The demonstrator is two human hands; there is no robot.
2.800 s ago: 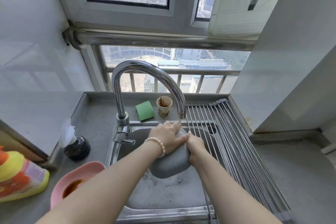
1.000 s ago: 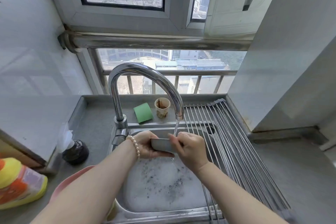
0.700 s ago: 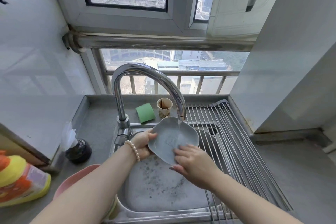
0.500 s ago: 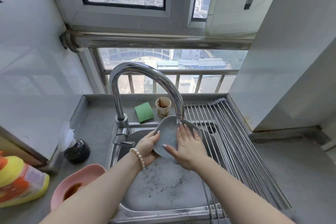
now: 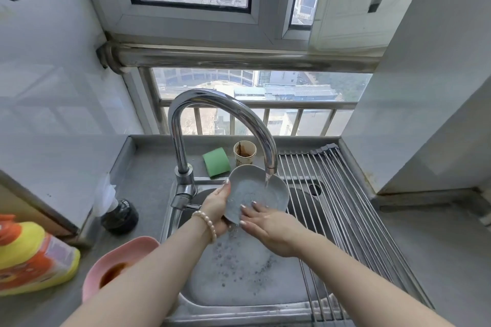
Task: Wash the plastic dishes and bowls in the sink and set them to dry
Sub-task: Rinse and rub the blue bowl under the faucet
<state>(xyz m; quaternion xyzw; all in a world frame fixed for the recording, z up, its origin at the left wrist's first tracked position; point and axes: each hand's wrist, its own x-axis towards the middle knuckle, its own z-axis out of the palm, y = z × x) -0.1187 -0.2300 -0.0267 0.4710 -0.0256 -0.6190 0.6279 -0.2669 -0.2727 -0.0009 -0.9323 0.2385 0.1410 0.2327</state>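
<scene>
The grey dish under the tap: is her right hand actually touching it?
Touching. The head view shows the right hand's fingers lying flat on the grey dish's inner face.

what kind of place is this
Most likely a small home kitchen sink corner high up in an apartment block. A steel sink full of suds with a running faucet, a roll-up drying rack, and a window looking down on rooftops.

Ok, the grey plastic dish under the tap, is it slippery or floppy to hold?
Probably slippery: the grey plastic dish is wet under running water above foam. It looks stiff, keeping its shape while the left hand grips one edge. Likely light, since that edge grip holds it tilted.
</scene>
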